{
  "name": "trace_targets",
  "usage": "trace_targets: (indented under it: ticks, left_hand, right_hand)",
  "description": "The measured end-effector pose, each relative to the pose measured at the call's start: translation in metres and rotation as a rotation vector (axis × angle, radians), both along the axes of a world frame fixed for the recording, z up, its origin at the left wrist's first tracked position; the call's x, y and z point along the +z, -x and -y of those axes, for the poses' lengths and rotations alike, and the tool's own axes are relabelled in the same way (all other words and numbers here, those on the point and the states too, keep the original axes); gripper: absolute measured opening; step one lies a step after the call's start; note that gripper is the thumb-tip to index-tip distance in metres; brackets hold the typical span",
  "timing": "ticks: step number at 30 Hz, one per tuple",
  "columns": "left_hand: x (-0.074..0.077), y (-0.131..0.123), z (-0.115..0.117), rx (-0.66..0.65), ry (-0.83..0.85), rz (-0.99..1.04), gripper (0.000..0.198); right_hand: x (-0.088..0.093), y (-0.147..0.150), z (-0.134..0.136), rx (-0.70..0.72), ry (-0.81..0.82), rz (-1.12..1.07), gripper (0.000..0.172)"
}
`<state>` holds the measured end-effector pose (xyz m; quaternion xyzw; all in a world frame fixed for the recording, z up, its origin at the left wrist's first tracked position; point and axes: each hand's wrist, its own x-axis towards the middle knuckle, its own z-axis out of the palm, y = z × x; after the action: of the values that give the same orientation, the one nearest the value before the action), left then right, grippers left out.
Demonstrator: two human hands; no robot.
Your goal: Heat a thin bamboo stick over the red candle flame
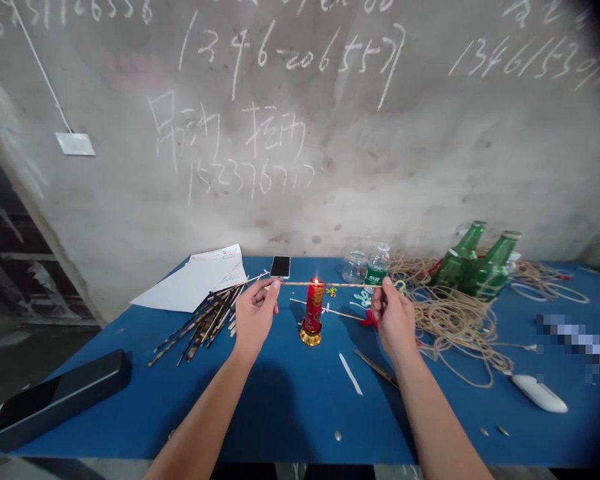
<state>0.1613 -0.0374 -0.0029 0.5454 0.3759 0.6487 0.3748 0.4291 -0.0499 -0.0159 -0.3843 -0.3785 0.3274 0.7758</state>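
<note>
A thin wooden stick (350, 286) is stretched level between my two hands. My left hand (256, 308) pinches its left end between thumb and fingers. At the other end, my right hand (394, 312) grips it the same way. The stick's middle passes across the top of a lit red candle (314, 307), close to the flame; whether it touches the flame I cannot tell. The candle stands upright on a gold base (311, 337). Beyond my left hand lies a pile of dark-scorched sticks (205, 327). Another thin stick (343, 313) lies behind the candle.
Tangled twine (450, 327) and green bottles (493, 267) are at the right. White paper (180, 287) and a phone (281, 267) lie at the back. A long black box (60, 400) sits front left. Tweezers (375, 368) and a white strip (351, 375) rest on the blue table (290, 427).
</note>
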Motion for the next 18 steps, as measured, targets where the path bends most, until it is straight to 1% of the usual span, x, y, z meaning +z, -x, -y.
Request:
trace_targets:
  ticks: [6,11,18]
  left_hand:
    - [0.0009,-0.0006,0.0010,-0.034,-0.016,-0.027,0.049]
    - [-0.0013,-0.0002,0.0006,-0.074,-0.004,-0.044,0.055]
    - [-0.0014,-0.0005,0.0005,-0.079,0.021,-0.035,0.057]
  right_hand:
    - [-0.0010,-0.0004,-0.0014,-0.004,-0.021,-0.030,0.049]
    - [-0.0027,-0.0013,-0.0032,-0.022,-0.011,-0.024,0.050]
    - [-0.0011,-0.0013,-0.0027,-0.043,0.014,-0.044,0.050]
